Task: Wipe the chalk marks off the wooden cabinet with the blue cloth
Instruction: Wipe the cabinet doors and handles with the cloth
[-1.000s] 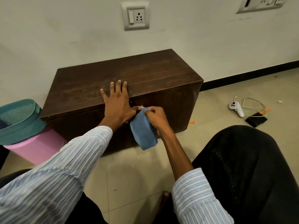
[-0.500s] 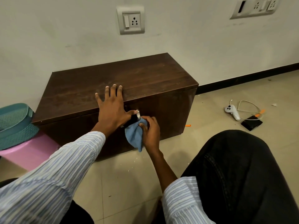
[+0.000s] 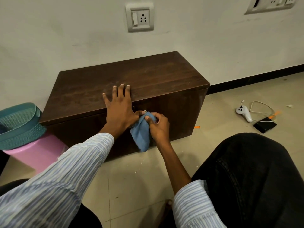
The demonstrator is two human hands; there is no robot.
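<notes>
Here the wooden cabinet (image 3: 148, 83) lies in the middle of the frame, its long axis running from lower left to upper right along the wall. The left hand (image 3: 119, 106) rests flat on its top near the front edge, fingers straight and spread. The right hand (image 3: 158, 125) grips the blue cloth (image 3: 141, 135) in curled fingers, pressed on the front face just under that edge, beside the left thumb. The cloth hangs down from the grip. No chalk marks show clearly; probably the front face right of the cloth comes next, nearer to the right hand.
</notes>
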